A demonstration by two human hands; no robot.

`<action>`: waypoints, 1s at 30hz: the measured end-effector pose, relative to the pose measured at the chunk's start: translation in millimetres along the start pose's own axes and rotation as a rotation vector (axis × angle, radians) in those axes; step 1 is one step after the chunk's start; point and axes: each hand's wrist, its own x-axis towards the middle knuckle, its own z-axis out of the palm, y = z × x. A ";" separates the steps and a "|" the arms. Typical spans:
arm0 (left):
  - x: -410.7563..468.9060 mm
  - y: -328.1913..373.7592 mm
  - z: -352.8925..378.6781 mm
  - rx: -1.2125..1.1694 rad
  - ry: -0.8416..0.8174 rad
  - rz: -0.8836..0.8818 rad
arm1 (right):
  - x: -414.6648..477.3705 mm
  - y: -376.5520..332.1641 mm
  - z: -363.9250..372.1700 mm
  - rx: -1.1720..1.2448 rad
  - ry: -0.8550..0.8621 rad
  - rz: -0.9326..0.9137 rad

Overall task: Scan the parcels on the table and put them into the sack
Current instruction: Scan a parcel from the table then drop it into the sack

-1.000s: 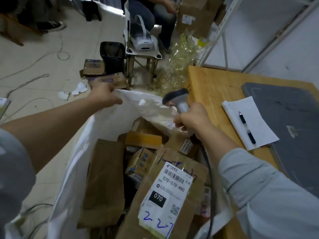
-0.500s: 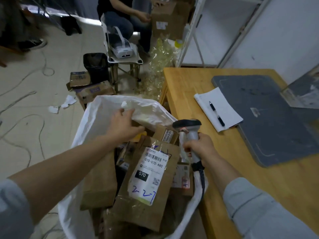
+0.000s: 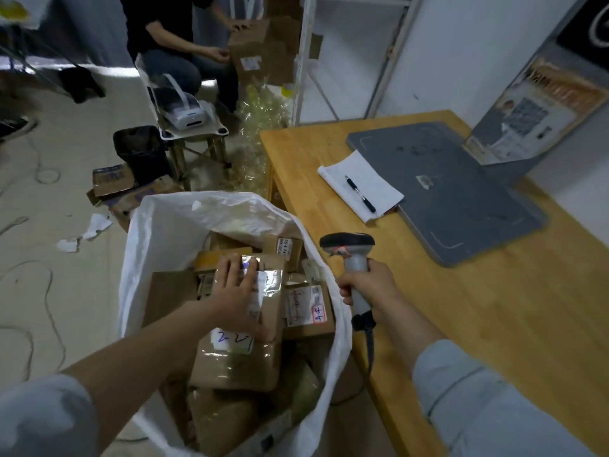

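The tabletop (image 3: 461, 324) is sitting on our right, the sack (image 3: 148, 225) stuffed beside it, so we're probably packing. Top parcel (image 3: 237, 364) is lying inside under our left hand (image 3: 235, 291), grip wide and flat; right hand (image 3: 369, 288) is wrapping its grip round the scanner (image 3: 347, 242). Next we're needing another parcel.

Parcel sorting room, sack (image 3: 158, 232) of parcels (image 3: 244, 361)

Sack (image 3: 158, 232): white woven plastic, thin, creased, faint sheen.
Top parcel (image 3: 250, 374): brown cardboard, matt. The clear tape (image 3: 224, 359) over it is glossy and wrinkled. Label (image 3: 230, 339): white paper.
Scanner (image 3: 352, 258): smooth plastic, with a matt grey handle and a slightly shiny black head.
Surface (image 3: 478, 324): light wood, smooth, satin.
Mat (image 3: 461, 206): grey, matt, scuffed.
Notepad (image 3: 372, 183): plain white paper.
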 end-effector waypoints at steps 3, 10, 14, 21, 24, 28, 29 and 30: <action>-3.7 14.8 -14.2 0.005 0.012 -0.048 | -18.2 6.4 -10.9 0.157 -0.041 0.036; -27.3 102.4 -15.7 -0.020 0.223 0.085 | -54.3 25.2 -51.5 0.462 -0.155 0.208; -54.0 176.3 -8.4 -0.431 0.042 0.201 | -69.9 52.0 -91.5 0.670 -0.175 0.269; -84.2 318.9 54.3 -0.521 -0.254 0.284 | -92.1 154.9 -210.3 1.112 -0.033 0.273; -79.2 370.1 90.5 -0.369 -0.262 0.311 | -100.7 208.1 -267.4 1.165 0.103 0.251; -79.0 422.7 123.7 -0.217 -0.262 0.389 | -99.0 277.7 -328.0 1.159 0.356 0.215; -79.0 433.4 129.7 -0.169 -0.255 0.409 | -98.1 294.6 -339.0 1.150 0.439 0.229; -77.1 436.5 132.8 -0.134 -0.242 0.422 | -98.9 301.8 -343.5 1.132 0.496 0.268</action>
